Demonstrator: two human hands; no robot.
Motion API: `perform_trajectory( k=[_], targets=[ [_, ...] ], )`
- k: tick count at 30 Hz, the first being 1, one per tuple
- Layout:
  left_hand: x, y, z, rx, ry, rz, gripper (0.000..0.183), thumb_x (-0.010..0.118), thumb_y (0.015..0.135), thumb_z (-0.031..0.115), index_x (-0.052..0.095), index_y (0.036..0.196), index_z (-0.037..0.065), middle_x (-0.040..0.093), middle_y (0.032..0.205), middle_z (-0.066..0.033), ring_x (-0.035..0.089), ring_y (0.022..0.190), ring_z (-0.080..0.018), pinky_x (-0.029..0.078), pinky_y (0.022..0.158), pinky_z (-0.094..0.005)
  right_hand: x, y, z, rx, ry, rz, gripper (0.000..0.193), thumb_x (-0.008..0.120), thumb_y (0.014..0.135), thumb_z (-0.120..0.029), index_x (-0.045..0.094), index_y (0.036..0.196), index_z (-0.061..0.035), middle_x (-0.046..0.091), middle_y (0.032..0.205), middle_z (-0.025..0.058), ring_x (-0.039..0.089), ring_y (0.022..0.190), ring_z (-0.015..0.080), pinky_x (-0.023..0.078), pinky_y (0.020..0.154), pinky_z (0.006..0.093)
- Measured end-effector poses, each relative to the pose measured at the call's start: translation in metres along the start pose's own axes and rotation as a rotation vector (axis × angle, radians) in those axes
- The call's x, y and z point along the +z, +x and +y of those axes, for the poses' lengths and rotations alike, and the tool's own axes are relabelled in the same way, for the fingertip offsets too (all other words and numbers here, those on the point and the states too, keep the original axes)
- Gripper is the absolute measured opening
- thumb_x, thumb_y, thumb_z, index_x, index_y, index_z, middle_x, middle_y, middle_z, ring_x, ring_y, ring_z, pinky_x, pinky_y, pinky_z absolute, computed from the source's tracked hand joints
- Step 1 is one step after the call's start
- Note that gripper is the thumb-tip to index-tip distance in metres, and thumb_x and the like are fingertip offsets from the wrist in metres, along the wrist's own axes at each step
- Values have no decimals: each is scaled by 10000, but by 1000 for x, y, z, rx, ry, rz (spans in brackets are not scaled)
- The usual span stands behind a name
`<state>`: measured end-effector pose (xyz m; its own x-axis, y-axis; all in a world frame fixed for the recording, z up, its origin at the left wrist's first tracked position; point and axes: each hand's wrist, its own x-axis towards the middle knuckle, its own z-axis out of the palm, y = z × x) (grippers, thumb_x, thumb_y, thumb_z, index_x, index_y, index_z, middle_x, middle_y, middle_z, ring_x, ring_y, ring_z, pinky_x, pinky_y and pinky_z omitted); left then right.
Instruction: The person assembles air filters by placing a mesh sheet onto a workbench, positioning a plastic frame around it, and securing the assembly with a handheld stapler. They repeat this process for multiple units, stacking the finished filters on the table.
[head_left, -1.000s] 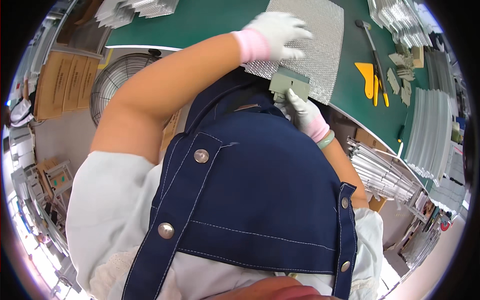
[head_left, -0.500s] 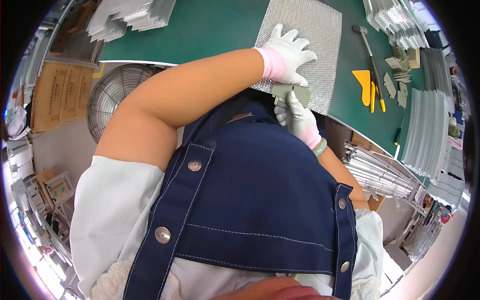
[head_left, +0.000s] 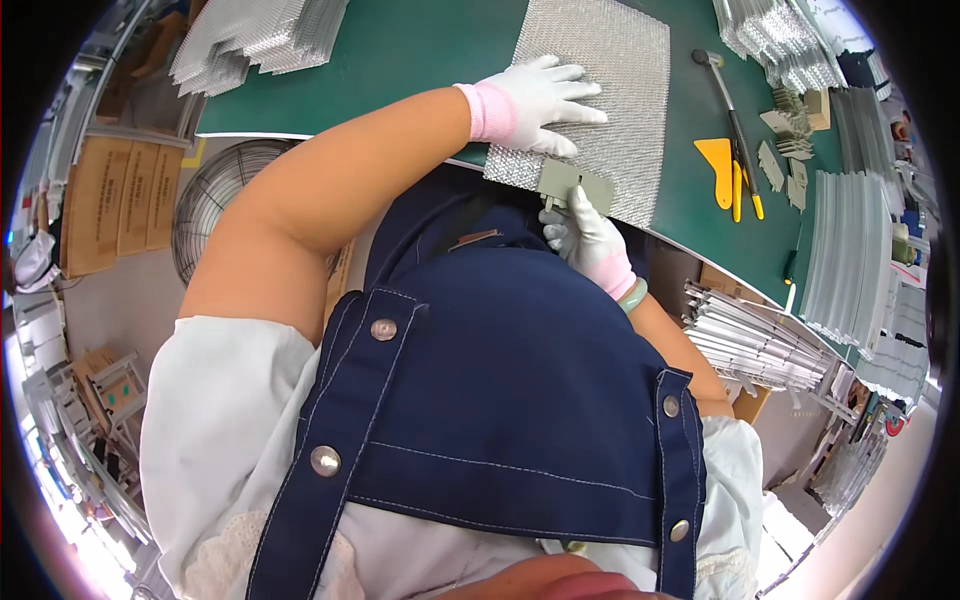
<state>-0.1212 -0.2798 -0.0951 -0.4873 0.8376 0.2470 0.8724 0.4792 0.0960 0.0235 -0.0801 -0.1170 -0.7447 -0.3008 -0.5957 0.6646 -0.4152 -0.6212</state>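
Observation:
A silvery sheet with a fine ribbed or mesh-like texture [head_left: 625, 100] lies on the green table, reaching its near edge. My left hand [head_left: 535, 105], in a white glove with a pink cuff, rests flat on the sheet's left part with fingers spread. At the sheet's near edge, my right hand [head_left: 588, 238], gloved alike, grips a flat grey-green plate [head_left: 598, 188]. The thumb lies on top of the plate and the other fingers curl below it. The plate's underside is hidden.
On the table's right lie a hammer-like tool [head_left: 728, 100], a yellow scraper [head_left: 714, 170], a yellow-handled tool [head_left: 738, 190] and several small grey plates [head_left: 770, 165]. Silvery stacks [head_left: 265, 35] stand at the back left. Long pale strips [head_left: 850, 260] line the right edge. A fan [head_left: 215, 200] stands left.
My left hand has slid left across the sheet, away from the plate. My right hand keeps its grip on the plate, nearly in the same place.

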Motion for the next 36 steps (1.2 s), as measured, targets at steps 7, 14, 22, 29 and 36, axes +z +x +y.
perform_trajectory(
  k=[7, 14, 22, 29, 36],
  targets=[
    [3, -1, 0, -16, 11, 26, 632, 646, 891, 480, 510, 1461, 242, 429, 1540, -141, 362, 1433, -382, 280, 1186, -497, -5, -10, -2, -11, 21, -61, 330, 616, 1013, -311, 607, 1179, -26, 645, 897, 66, 596, 734, 128, 498, 679, 259],
    [2, 6, -7, -48, -41, -90, 722, 670, 852, 497, 465, 1495, 241, 377, 1572, -160, 300, 1469, -384, 230, 1208, -502, -14, -11, -1, 94, 48, -143, 363, 622, 1013, -299, 588, 1224, -5, 665, 993, 88, 637, 817, 138, 534, 741, 276],
    [-27, 13, -9, -17, -49, -378, 1115, 825, 599, 537, 361, 1556, 202, 270, 1624, -179, 189, 1511, -402, 173, 1217, -535, -15, -11, 2, 29, 2, -169, 382, 621, 1015, -260, 569, 1286, 5, 667, 1107, 103, 670, 989, 168, 547, 883, 294],
    [-24, 15, 2, -75, -62, -307, 951, 761, 690, 465, 402, 1532, 207, 298, 1610, -179, 221, 1499, -393, 190, 1213, -523, -14, -11, 2, 6, -4, -144, 417, 628, 1009, -304, 572, 1284, 5, 660, 1133, 114, 659, 977, 161, 543, 832, 287],
    [-12, 13, -7, -77, -19, -258, 834, 680, 791, 525, 418, 1526, 230, 309, 1614, -151, 254, 1491, -361, 212, 1204, -485, -1, -6, -4, -41, 22, -43, 434, 620, 1006, -368, 541, 1248, -16, 642, 1013, 107, 614, 801, 149, 503, 697, 261]
  ],
)
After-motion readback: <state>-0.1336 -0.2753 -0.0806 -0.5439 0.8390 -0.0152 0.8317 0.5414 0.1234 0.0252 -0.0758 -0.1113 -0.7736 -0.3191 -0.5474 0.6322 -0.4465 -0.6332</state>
